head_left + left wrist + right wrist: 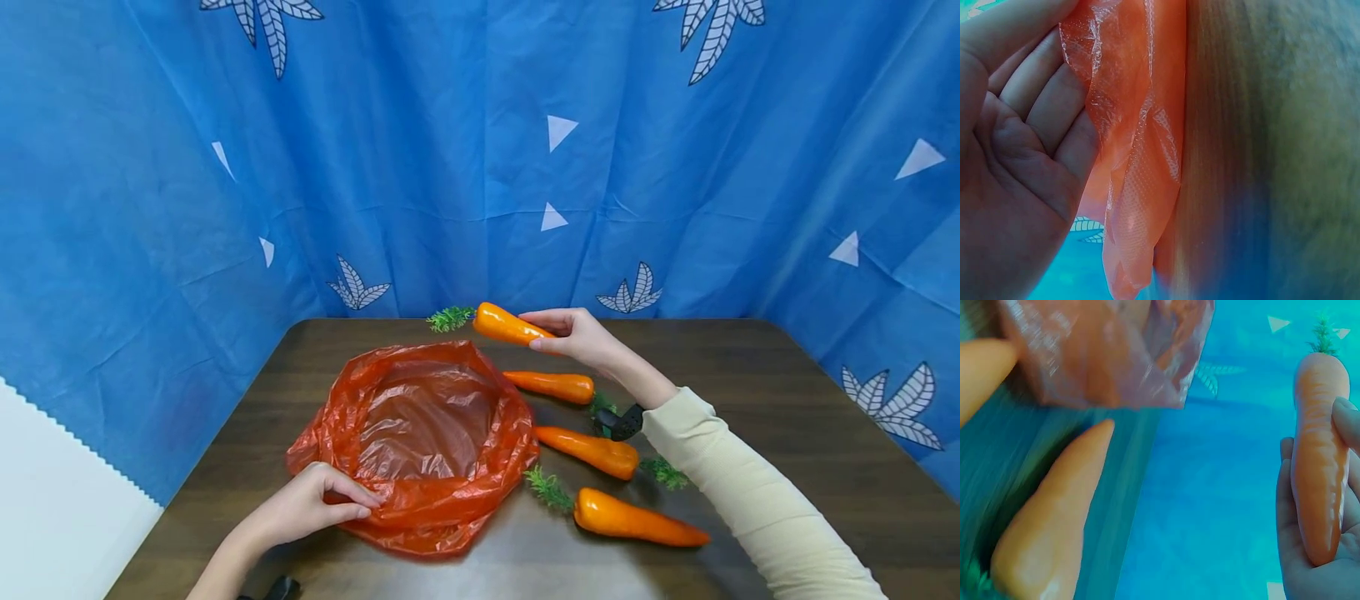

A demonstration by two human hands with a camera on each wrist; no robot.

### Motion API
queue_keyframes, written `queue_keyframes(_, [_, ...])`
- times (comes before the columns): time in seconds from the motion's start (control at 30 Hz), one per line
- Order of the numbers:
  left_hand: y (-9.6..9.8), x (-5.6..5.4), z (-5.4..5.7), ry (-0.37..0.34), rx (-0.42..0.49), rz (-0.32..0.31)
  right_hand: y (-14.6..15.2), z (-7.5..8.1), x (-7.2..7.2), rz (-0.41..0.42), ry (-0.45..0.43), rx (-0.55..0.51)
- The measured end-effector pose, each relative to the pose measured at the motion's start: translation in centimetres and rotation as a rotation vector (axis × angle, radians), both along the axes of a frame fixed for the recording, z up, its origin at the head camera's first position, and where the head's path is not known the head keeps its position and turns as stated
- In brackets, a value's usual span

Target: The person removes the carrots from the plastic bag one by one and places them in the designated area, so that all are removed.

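My right hand (pixel 573 336) grips a carrot (pixel 501 323) by its narrow end, raised above the far side of the table. The carrot's thick end and green top point left, toward the mouth of a red plastic bag (pixel 517 450). In the right wrist view the carrot (pixel 1319 456) lies along the palm with the thumb over it. At the bag's near left rim, my left hand (pixel 315 504) pinches the thin plastic between thumb and fingers. The left wrist view shows the bag (pixel 1138 144) hanging beside the fingers. The bag's mouth gapes upward.
Three more carrots lie right of the bag: a far one (pixel 558 387), a middle one (pixel 592 451) and a near one (pixel 637 518). The far two have their tips at the bag's edge. A blue curtain (pixel 480 167) hangs behind the brown table (pixel 750 375).
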State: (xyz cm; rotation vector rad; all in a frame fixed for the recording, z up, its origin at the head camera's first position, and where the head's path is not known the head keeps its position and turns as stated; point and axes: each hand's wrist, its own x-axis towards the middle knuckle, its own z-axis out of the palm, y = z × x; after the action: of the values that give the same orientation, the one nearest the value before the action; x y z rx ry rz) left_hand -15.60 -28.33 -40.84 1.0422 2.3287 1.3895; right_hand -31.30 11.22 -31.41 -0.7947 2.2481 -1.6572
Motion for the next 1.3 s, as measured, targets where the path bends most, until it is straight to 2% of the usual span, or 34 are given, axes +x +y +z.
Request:
queue_keyframes(0.3, [0.0, 0.2, 0.2, -0.012, 0.000, -0.004, 4.8, -1.3, 0.2, -0.076, 0.016, 0.044])
queue_keyframes(0.57, [0.0, -0.1, -0.2, 0.009, -0.005, -0.018, 9.6, -2.8, 1.4, -0.162, 0.004, 0.101])
queue_keyframes(0.8, [-0.2, -0.3, -0.2, -0.001, 0.002, -0.014, 12.9, -4.1, 2.6, -0.232, -0.006, 0.132])
queue_keyframes(1.3, [-0.3, -0.4, -0.4, 0.016, 0.023, -0.027, 17.1, -7.6, 4.7, -0.341, -0.043, 0.200])
